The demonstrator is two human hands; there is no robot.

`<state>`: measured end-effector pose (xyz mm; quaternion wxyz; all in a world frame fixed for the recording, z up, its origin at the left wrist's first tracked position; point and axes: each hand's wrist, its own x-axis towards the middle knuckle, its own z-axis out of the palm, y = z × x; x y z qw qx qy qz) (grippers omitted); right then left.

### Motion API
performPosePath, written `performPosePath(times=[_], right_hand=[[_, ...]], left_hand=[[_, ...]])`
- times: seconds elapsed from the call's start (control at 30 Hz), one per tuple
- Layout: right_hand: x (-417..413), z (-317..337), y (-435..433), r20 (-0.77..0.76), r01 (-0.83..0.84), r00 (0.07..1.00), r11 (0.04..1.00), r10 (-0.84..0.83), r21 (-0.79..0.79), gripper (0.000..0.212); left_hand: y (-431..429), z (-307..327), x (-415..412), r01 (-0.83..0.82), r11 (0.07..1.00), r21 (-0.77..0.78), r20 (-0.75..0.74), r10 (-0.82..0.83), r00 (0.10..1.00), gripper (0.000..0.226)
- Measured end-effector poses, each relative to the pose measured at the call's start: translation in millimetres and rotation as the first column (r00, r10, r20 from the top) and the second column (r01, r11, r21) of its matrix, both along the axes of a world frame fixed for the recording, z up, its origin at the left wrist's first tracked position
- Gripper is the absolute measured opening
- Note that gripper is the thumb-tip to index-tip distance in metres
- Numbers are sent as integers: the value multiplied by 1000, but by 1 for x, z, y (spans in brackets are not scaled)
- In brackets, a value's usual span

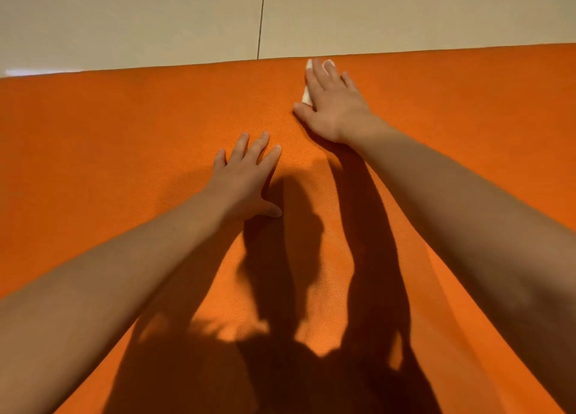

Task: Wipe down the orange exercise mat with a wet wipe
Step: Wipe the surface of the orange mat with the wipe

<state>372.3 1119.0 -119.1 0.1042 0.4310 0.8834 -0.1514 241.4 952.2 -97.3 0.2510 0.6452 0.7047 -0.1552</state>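
The orange exercise mat (124, 133) fills most of the view, its far edge running across the top. My right hand (333, 101) lies flat near that far edge, fingers straight, pressing a white wet wipe (307, 96) onto the mat. Most of the wipe is hidden under the palm; white bits show beside the thumb and at the fingertips. My left hand (246, 176) rests flat on the mat nearer to me, fingers spread and holding nothing.
Beyond the mat's far edge lies a pale tiled floor (156, 17) with one dark grout line (261, 17). Dark shadows of my arms and body fall over the near middle of the mat.
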Motion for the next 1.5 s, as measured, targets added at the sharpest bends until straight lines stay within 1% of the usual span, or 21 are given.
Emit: performPosePath(times=[0.07,0.1,0.2,0.23,0.33,0.4,0.47,0.53,0.6,0.7,0.73,0.87,0.9,1.03,1.07,1.2,1.27,1.33,1.4,1.43,1.5], right_hand=[[9,-1,8,42,-69,997,997,67,39,72],[15,0,16,70,-24,997,998,20,66,70],[32,3,31,148,232,958,967,-246,108,67],[31,4,29,157,258,949,960,-273,105,69],[33,0,21,101,148,983,986,-155,73,75],[50,-2,25,86,76,993,994,-83,81,74],[66,0,34,109,194,973,975,-205,105,71],[68,1,31,88,331,938,941,-336,70,71],[60,-1,15,10,267,964,964,-267,24,74],[74,-7,-2,-39,16,999,999,-14,42,71],[82,-8,1,-22,8,1000,998,-7,68,69],[83,-6,-8,-1,273,962,957,-275,94,67],[76,-5,-21,-23,283,959,956,-282,76,69],[90,-8,-66,-58,53,997,998,-51,43,68],[99,-9,-62,-56,43,998,998,-40,53,66],[113,-12,-52,-5,233,972,968,-234,89,64],[99,-15,-76,-83,284,957,958,-279,49,66],[97,-15,-104,-156,186,970,983,-184,-1,69],[112,-16,-112,-145,50,988,999,-49,3,71],[121,-17,-108,-129,29,991,999,-25,30,70],[136,-18,-101,-89,108,991,991,-101,79,65]], left_hand=[[0,1,1,-9,1000,-11,3,9,1000,114],[1,1,1,-11,1000,-9,4,11,1000,114],[1,4,7,-12,1000,-16,-1,12,1000,114],[2,5,9,-16,1000,-22,-6,15,1000,114],[3,5,11,-25,999,-35,-29,24,999,114],[2,5,11,-23,999,-33,-39,22,999,114],[2,5,11,-21,999,-30,-44,20,999,115],[2,5,11,-23,999,-24,-41,22,999,115],[1,4,10,-27,999,-22,-40,26,999,116],[0,4,9,-22,1000,-20,-47,21,999,116],[0,5,10,-19,1000,-15,-51,18,999,116],[1,8,11,12,1000,17,-78,-11,997,113],[1,9,11,27,999,24,-89,-25,996,111],[-7,11,16,87,996,-25,-105,-89,990,107],[-11,10,20,90,995,-45,-94,-94,991,109],[-24,5,30,76,996,-45,-64,-79,995,116],[-24,4,30,70,997,-35,-74,-72,995,116],[-23,4,30,58,998,-32,-80,-61,995,116],[-23,4,31,62,998,-33,-95,-65,993,117],[-24,4,31,67,997,-30,-103,-70,992,116],[-26,2,31,69,998,-10,-101,-70,992,115]])
